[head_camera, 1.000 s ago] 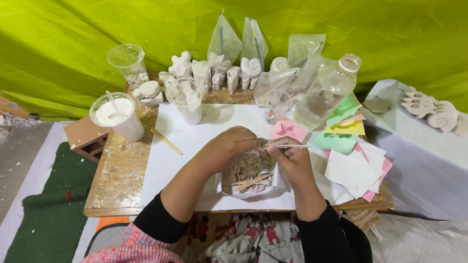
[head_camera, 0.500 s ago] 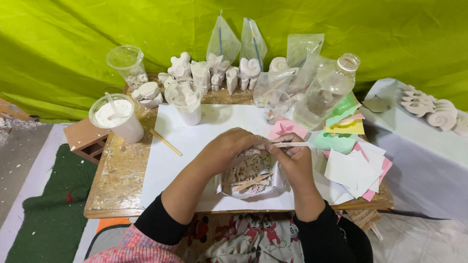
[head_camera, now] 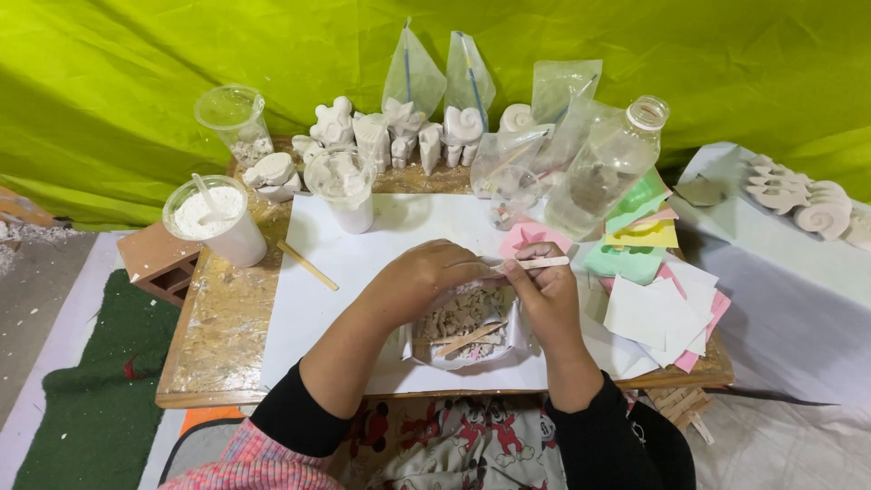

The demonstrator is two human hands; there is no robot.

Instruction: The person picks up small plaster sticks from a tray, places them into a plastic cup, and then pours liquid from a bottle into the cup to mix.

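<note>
My left hand (head_camera: 426, 277) curls over the far rim of a small clear dish (head_camera: 467, 328) that holds a whitish plaster-filled mould and a flat wooden stick. My right hand (head_camera: 543, 299) is at the dish's right side and pinches another flat wooden stick (head_camera: 542, 263) that points right. Both hands rest over a white sheet of paper (head_camera: 363, 272) on a low wooden table (head_camera: 218, 318). What lies under my left palm is hidden.
A cup of white powder with a spoon (head_camera: 216, 220) and a clear cup (head_camera: 345, 186) stand at the left. White plaster figures (head_camera: 399, 136), plastic bags and a clear bottle (head_camera: 606, 168) line the back. Coloured paper squares (head_camera: 653, 290) lie at the right. A loose stick (head_camera: 307, 265) lies on the paper.
Both hands stay on the dish. The right hand's stick has shifted slightly; nothing else has moved.
</note>
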